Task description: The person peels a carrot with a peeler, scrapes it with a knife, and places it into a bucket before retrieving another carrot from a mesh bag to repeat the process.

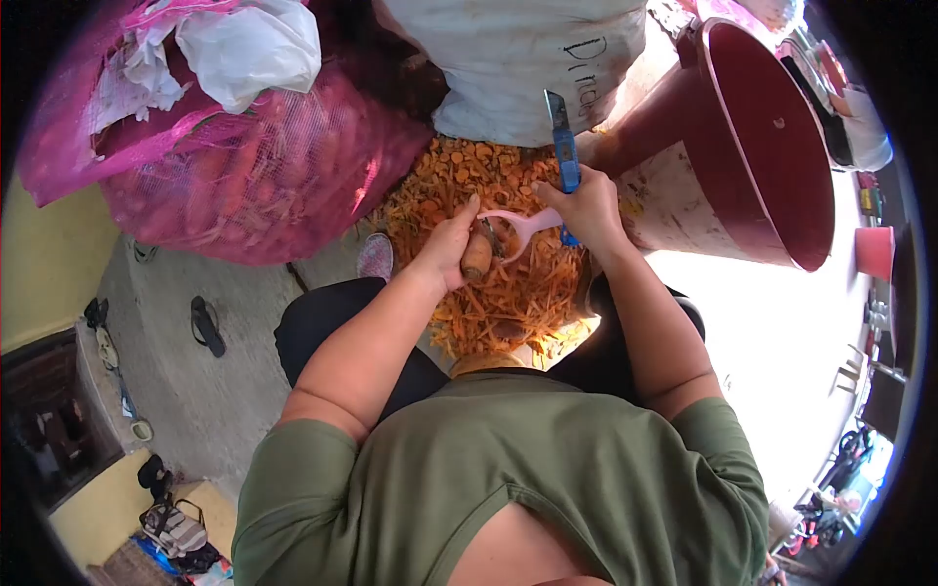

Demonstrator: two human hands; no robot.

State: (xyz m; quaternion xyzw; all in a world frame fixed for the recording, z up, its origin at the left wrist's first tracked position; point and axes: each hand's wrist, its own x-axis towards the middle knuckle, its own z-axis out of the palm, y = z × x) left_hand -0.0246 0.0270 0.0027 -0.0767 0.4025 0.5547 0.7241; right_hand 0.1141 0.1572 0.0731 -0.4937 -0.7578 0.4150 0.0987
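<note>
My left hand [450,246] is closed around a carrot [477,256], brownish orange, in front of my body. Closed fingers of my right hand [588,210] hold a pink peeler [528,227], whose forked head reaches the carrot. A blue utility knife [564,146] is also in my right hand, its blade pointing up and away from me. Below both hands lies a heap of orange peelings [508,298], with round carrot slices [476,164] at its far side.
A pink mesh sack of carrots [244,186] bulges at the left. Behind the heap stands a white sack [518,63] with writing. A large dark red bucket [674,186] leans at the right. One flip-flop [206,326] lies on the floor at the left.
</note>
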